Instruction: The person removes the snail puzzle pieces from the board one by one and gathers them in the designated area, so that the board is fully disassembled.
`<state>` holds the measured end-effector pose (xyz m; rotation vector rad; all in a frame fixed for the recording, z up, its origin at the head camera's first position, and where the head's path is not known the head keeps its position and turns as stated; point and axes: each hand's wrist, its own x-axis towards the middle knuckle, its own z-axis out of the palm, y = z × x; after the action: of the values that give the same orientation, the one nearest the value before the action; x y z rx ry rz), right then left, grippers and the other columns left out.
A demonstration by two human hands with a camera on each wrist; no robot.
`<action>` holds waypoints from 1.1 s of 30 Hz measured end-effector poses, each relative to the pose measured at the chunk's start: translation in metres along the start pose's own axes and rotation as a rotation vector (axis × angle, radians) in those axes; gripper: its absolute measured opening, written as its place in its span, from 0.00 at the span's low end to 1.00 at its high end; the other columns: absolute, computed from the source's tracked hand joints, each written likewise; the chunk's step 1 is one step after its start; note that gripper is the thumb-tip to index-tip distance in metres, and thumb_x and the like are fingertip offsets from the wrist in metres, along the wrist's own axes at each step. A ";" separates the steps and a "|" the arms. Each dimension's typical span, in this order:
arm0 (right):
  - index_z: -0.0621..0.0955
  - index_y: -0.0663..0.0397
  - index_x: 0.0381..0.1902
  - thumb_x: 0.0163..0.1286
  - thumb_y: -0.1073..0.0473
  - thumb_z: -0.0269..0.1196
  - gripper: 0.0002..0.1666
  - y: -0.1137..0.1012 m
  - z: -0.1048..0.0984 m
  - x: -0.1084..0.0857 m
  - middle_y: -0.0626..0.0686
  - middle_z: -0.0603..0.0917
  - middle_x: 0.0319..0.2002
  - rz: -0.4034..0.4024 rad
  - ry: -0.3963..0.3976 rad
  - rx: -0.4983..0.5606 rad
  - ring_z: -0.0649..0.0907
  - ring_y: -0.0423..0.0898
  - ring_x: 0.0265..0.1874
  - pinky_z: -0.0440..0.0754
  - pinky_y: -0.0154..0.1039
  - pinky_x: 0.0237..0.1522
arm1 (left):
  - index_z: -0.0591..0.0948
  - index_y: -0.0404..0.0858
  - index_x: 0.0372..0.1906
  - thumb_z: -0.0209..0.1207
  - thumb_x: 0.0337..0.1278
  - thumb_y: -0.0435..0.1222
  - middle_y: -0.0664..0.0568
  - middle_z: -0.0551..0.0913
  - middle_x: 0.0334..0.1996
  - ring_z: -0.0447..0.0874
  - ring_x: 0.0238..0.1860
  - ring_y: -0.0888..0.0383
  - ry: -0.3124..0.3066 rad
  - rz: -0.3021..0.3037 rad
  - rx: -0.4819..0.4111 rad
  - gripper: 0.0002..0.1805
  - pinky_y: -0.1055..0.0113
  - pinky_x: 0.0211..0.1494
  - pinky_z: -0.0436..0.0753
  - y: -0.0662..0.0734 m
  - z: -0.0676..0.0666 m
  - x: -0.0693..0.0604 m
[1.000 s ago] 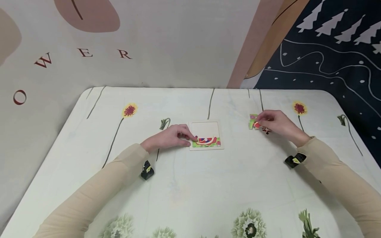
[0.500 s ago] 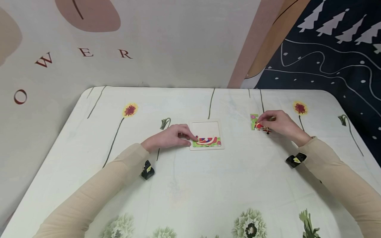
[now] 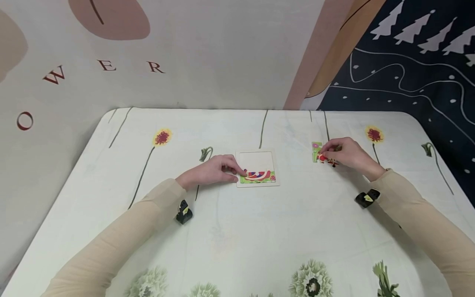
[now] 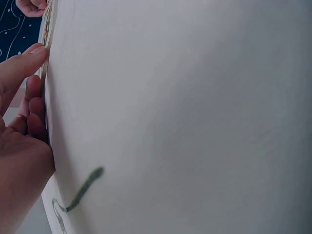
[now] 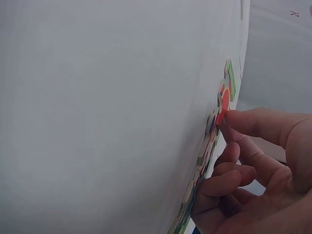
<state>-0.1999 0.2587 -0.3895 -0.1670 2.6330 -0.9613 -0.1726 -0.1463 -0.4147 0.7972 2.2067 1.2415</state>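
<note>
In the head view, a small pale puzzle tray (image 3: 276,168) lies mid-table, with fitted picture pieces (image 3: 261,177) along its lower part. My left hand (image 3: 212,170) rests at the tray's left side, its index fingertip touching the leftmost fitted piece. To the right, my right hand (image 3: 348,153) bends over a small group of loose pieces. Its thumb and index finger pinch a red puzzle piece (image 5: 225,101), seen close in the right wrist view. Beside that lies a green piece with a pink flower (image 3: 316,147). Fingers hide part of the loose group.
A white cloth with printed flowers covers the table (image 3: 237,231). Behind it stands a pale wall covering (image 3: 222,62) with letters, and a dark panel (image 3: 408,82) with white trees at the right. Black wrist cameras (image 3: 184,212) hang under both sleeves.
The right hand has shifted very slightly right among the loose pieces, and the red piece sits a little differently against the green one. The left hand and tray have stayed put.
</note>
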 end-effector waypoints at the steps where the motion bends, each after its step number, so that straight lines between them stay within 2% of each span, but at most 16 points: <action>1: 0.84 0.67 0.50 0.74 0.61 0.63 0.14 0.000 0.000 0.000 0.54 0.80 0.37 0.000 0.000 -0.001 0.74 0.50 0.33 0.71 0.38 0.30 | 0.89 0.31 0.49 0.66 0.61 0.25 0.47 0.83 0.44 0.75 0.46 0.54 0.001 0.000 0.000 0.12 0.64 0.54 0.75 0.000 0.000 0.000; 19: 0.84 0.68 0.47 0.73 0.63 0.65 0.12 -0.001 0.001 0.002 0.53 0.78 0.34 -0.038 0.010 -0.011 0.73 0.48 0.32 0.70 0.37 0.28 | 0.89 0.31 0.49 0.66 0.60 0.24 0.47 0.83 0.43 0.75 0.45 0.55 0.009 0.001 -0.006 0.13 0.65 0.54 0.75 0.002 0.000 -0.001; 26: 0.84 0.66 0.49 0.74 0.61 0.65 0.13 -0.010 0.000 -0.002 0.54 0.79 0.37 -0.032 0.011 0.007 0.73 0.51 0.36 0.71 0.38 0.31 | 0.89 0.30 0.49 0.66 0.59 0.23 0.48 0.83 0.41 0.75 0.44 0.54 0.011 0.015 0.005 0.13 0.62 0.54 0.75 0.003 0.000 -0.001; 31: 0.83 0.67 0.48 0.73 0.62 0.66 0.12 -0.020 0.006 -0.006 0.54 0.80 0.37 -0.078 -0.009 0.049 0.74 0.47 0.31 0.71 0.36 0.27 | 0.88 0.30 0.49 0.66 0.59 0.24 0.49 0.82 0.40 0.74 0.43 0.55 0.012 0.016 0.007 0.13 0.62 0.53 0.74 0.004 0.000 -0.001; 33: 0.83 0.66 0.47 0.73 0.63 0.66 0.10 -0.024 0.011 -0.007 0.55 0.81 0.38 -0.105 -0.017 0.056 0.74 0.47 0.32 0.71 0.36 0.29 | 0.88 0.31 0.49 0.66 0.59 0.24 0.50 0.82 0.40 0.74 0.44 0.56 0.014 0.008 0.014 0.13 0.62 0.54 0.74 0.004 0.000 -0.001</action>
<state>-0.1896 0.2355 -0.3795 -0.3013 2.6007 -1.0608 -0.1706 -0.1452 -0.4115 0.8060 2.2277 1.2404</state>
